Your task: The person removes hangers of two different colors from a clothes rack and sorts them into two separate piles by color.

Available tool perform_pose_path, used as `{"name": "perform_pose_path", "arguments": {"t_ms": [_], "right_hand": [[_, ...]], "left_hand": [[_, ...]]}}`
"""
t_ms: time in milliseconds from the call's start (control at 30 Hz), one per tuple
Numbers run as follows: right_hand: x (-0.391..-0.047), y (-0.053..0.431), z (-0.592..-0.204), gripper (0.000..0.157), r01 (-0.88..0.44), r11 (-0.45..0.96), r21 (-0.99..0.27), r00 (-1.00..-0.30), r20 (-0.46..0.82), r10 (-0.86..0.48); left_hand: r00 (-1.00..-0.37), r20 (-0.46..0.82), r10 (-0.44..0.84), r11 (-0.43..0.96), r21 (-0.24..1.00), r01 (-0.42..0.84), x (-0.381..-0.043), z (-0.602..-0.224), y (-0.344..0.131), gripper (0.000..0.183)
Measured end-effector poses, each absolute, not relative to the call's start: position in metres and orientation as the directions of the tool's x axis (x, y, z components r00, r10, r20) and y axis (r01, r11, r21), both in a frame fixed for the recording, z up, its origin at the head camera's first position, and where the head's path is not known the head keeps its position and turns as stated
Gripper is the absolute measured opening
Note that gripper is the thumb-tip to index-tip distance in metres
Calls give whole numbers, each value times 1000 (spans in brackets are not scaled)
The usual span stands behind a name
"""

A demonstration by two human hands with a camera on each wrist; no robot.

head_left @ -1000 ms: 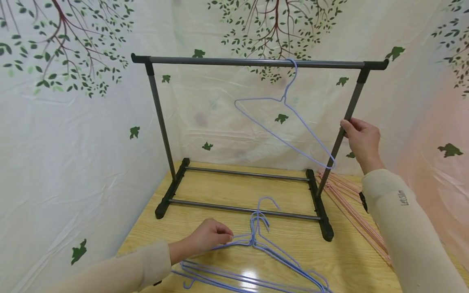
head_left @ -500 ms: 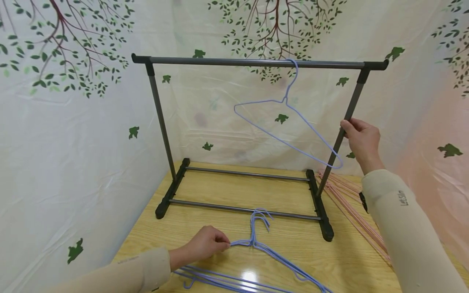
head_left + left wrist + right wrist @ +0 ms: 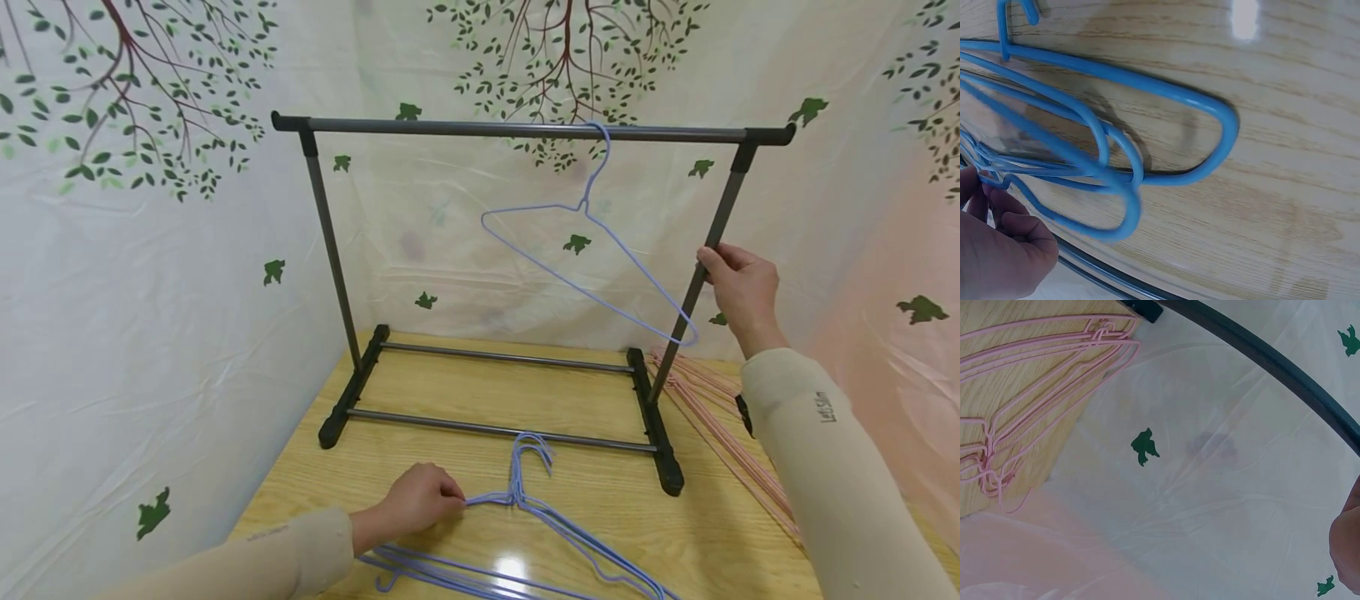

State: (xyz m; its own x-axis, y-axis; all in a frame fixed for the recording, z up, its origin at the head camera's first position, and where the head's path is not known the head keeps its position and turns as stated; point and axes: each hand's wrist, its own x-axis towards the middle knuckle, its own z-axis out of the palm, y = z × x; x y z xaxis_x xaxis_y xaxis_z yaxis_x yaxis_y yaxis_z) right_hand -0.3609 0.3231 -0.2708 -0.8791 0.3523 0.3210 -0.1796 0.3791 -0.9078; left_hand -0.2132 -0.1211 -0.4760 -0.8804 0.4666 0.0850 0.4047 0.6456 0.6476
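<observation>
Near the front of the table, my left hand (image 3: 420, 502) pinches the left shoulder of a blue wire hanger (image 3: 491, 497) in a bunch of several, their hooks gathered together. Fingertips and thumb meet on the wire in the left wrist view, where the rounded hanger ends (image 3: 1129, 215) overlap. My right hand (image 3: 744, 287) grips the right post (image 3: 690, 300) of a dark clothes rack, thumb in front. From the rack's top bar (image 3: 450, 128) one blue hanger (image 3: 584, 202) hangs by its hook, turned at an angle, its lower right corner overlapping that post.
More blue hangers (image 3: 450, 575) lie flat at the table's front edge. Pink hangers (image 3: 738, 442) are piled right of the rack, beside my right forearm. Low crossbars (image 3: 495, 427) join the rack's black feet. A leaf-printed sheet (image 3: 450, 225) closes off the back and sides.
My left hand has shifted slightly left and lowered the hanger that stood apart, so its hook now lies among the others. The hung hanger has swung a little. My right hand stays put.
</observation>
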Motion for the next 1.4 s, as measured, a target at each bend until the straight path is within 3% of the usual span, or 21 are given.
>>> {"name": "perform_pose_path", "arguments": {"t_ms": [500, 867, 1400], "right_hand": [[-363, 324, -272, 60, -175, 379, -909, -875, 320, 364], [-362, 324, -271, 59, -169, 379, -910, -876, 315, 365], [-365, 323, -270, 60, -139, 390, -910, -881, 293, 370]], "left_hand": [[-906, 24, 423, 696, 631, 342, -222, -475, -119, 10], [-923, 53, 382, 703, 631, 327, -234, -457, -110, 15], [-925, 309, 221, 559, 737, 380, -294, -361, -57, 21]]}}
